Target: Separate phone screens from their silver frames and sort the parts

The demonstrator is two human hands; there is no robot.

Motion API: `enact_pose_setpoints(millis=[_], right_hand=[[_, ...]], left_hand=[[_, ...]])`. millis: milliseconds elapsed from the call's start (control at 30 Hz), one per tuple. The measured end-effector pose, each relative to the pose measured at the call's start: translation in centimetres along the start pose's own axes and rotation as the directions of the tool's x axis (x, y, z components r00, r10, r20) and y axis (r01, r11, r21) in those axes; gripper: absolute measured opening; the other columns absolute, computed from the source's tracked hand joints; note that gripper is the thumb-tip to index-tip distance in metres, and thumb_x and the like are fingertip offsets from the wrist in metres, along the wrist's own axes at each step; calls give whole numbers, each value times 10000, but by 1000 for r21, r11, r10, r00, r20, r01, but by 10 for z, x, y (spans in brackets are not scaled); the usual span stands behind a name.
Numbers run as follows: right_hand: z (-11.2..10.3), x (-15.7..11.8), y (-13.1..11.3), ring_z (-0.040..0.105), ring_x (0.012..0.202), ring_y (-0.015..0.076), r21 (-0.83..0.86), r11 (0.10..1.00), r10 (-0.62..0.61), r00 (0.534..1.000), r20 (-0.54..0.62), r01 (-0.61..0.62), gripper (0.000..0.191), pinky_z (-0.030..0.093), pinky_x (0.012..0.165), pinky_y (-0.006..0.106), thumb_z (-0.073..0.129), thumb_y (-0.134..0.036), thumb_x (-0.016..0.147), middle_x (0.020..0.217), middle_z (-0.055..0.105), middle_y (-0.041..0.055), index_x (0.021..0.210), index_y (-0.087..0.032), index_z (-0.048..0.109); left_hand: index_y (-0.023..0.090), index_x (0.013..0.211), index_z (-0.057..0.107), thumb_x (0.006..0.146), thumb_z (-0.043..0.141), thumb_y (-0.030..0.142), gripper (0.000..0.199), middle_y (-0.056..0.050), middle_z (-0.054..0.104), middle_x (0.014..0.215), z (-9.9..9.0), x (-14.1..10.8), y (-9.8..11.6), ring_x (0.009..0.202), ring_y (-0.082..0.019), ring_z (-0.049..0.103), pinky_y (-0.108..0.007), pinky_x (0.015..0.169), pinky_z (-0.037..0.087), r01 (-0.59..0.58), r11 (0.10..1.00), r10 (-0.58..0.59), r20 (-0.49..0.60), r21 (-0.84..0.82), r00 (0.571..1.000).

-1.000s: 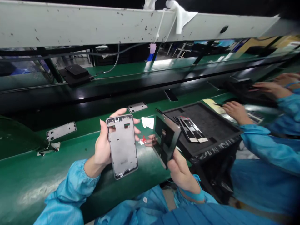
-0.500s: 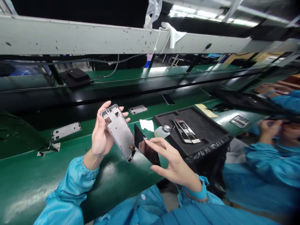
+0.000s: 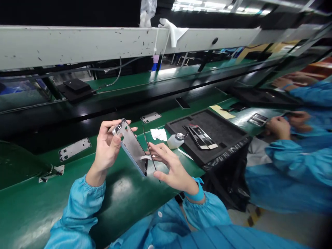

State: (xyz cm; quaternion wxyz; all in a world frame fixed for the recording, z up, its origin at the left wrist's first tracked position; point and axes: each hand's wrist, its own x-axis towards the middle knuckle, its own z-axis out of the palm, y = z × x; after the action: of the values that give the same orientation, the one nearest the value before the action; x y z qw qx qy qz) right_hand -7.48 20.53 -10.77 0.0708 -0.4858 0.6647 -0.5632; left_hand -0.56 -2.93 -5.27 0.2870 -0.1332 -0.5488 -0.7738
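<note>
My left hand (image 3: 107, 147) grips the upper end of a silver phone frame (image 3: 132, 148), which is tilted with its inner side facing right. In my right hand (image 3: 172, 166) is a thin dark screen panel (image 3: 149, 148), seen nearly edge-on, with fingers and thumb at its edges. A pale flex strip (image 3: 146, 157) spans the gap between the frame and the panel near their lower ends. The two parts stand apart, above the green bench (image 3: 121, 193).
Similar frames (image 3: 75, 148) (image 3: 150, 117) lie left and behind. A white cloth (image 3: 158, 134), a small bottle (image 3: 175, 140) and a black foam tray (image 3: 176, 126) holding phone parts (image 3: 202, 136) are right. A dark panel (image 3: 182, 102) lies behind; a person's hands (image 3: 281, 126) work at far right.
The screen panel has turned from showing its dark face to nearly edge-on, and my right hand has moved left with it. The frame has tilted, showing its side edge. The view has shifted.
</note>
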Motion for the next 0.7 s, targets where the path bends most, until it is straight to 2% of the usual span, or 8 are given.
enact_pose_setpoints(millis=[200,300,400,567,700], right_hand=[[-3,-2,1,689,1150,289,-24,999,-25,998,54,27,795,680,963,476,717,-676,982,1261,598,103,1675,-364,483],[10,7,4,698,1147,299,22,1000,-12,1000,0,12,896,685,965,489,745,-692,950,1261,588,110,1712,-360,412],[25,16,8,709,1114,304,68,997,26,998,-59,-22,973,681,979,524,751,-733,918,1272,575,126,1728,-338,383],[39,21,18,693,1138,312,133,989,67,997,-44,-61,1013,672,1004,536,738,-797,878,1257,571,129,1710,-316,419],[48,25,26,688,1137,301,168,985,51,996,-79,-38,1070,663,1017,526,754,-816,850,1295,558,135,1722,-313,393]], left_hand=[[235,1193,645,905,866,552,482,-119,787,1258,-8,4,1,998,-290,838,-477,898,698,-42,999,42,-21,14,999],[233,1206,674,920,855,538,455,-124,781,1289,-5,-2,-5,992,-253,827,-343,786,697,-45,993,43,22,105,999],[237,1207,705,938,847,488,394,-115,774,1288,-3,-7,-8,988,-217,800,-209,619,628,-35,981,30,30,189,999],[245,1164,744,965,835,373,253,-83,765,1214,-1,-5,-6,1017,-183,773,-239,786,646,-52,968,50,12,247,999],[253,1147,755,959,841,383,244,-65,744,1173,-2,-4,0,998,-177,768,-267,843,651,-60,960,71,-29,273,997]])
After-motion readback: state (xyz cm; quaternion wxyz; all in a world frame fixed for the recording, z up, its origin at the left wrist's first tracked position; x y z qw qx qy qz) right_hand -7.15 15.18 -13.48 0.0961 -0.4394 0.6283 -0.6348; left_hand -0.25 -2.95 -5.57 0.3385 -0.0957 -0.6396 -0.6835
